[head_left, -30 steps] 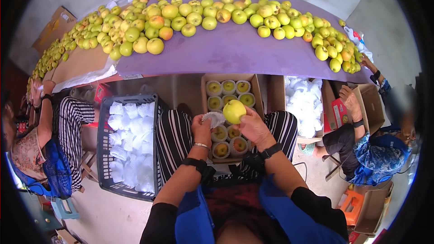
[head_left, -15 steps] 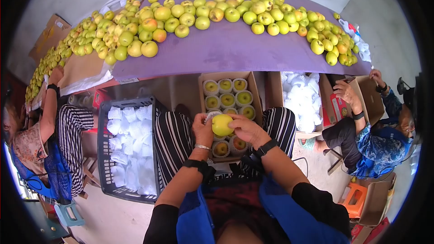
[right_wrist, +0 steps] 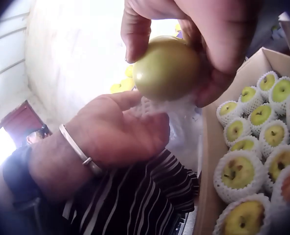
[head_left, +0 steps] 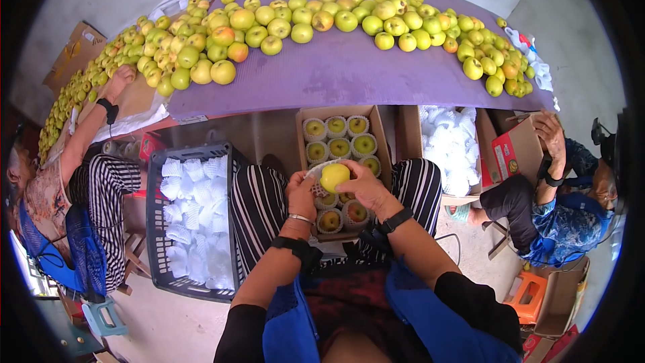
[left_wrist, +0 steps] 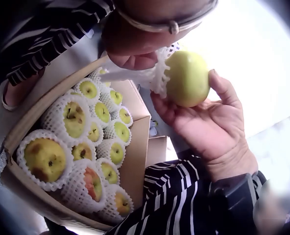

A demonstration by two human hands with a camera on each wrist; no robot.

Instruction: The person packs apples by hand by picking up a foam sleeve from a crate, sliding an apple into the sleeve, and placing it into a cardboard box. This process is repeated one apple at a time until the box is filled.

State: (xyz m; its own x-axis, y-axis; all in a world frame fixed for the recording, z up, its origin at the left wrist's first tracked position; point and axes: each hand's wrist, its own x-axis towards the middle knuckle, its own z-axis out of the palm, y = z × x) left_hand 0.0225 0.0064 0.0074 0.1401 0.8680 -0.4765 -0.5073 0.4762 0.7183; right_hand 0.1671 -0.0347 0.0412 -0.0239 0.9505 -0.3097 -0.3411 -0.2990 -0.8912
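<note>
A yellow-green apple (head_left: 334,177) is held between the two hands above a cardboard box (head_left: 385,154) of apples in white foam nets. My right hand (head_left: 371,189) grips it with thumb and fingers; in the right wrist view the fingers curl round the apple (right_wrist: 167,68). My left hand (head_left: 300,196) pinches a white foam net (left_wrist: 160,73), whose edge lies against the apple's side in the left wrist view. In the right wrist view the net (right_wrist: 152,106) sits under the apple, above the left palm (right_wrist: 115,129).
A dark crate (head_left: 156,228) of foam nets stands at the left, a carton of nets (head_left: 449,148) at the right. Loose apples (head_left: 222,72) are heaped along the purple-covered table (head_left: 322,81). One person sits on each side, near a red box (head_left: 517,151) on the right.
The apple came left from the right side to the net in my left hand, then shifted slightly right and up. The person on the left has reached over the table.
</note>
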